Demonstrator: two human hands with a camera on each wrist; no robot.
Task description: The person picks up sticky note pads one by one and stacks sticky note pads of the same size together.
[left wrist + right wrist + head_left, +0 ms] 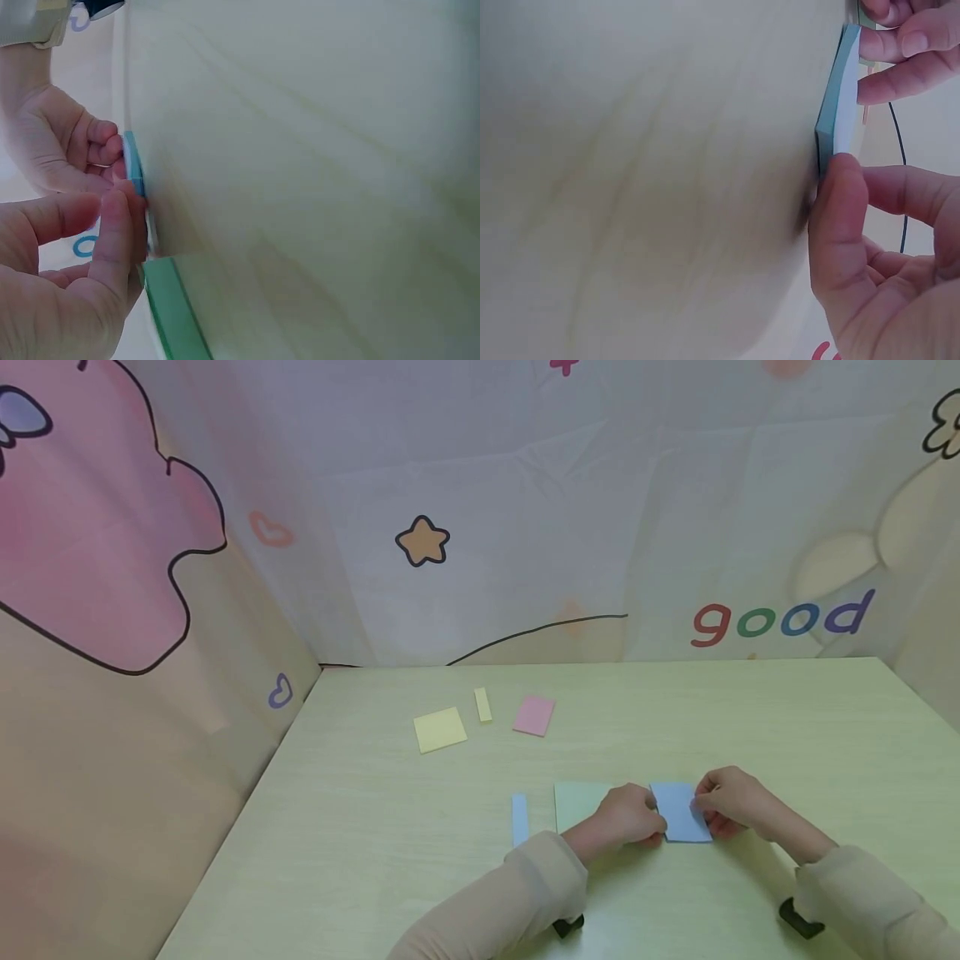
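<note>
Between my two hands lies a blue sticky note pad (678,817) on the table. My left hand (626,816) pinches its left edge; the fingertips partly hide that side. At the opposite edge, my right hand (733,799) holds the pad between thumb and fingers, as the right wrist view shows with the blue pad (841,105) at the thumb tip. Under my left forearm a pale green pad (576,802) is partly covered; the left wrist view shows the thick side of the green pad (176,315) just beside the left hand.
A narrow blue strip pad (520,818) lies left of the green one. Farther back are a yellow pad (440,730), a narrow yellow pad (483,705) and a pink pad (534,716). A printed cloth (487,460) hangs behind the table (337,827).
</note>
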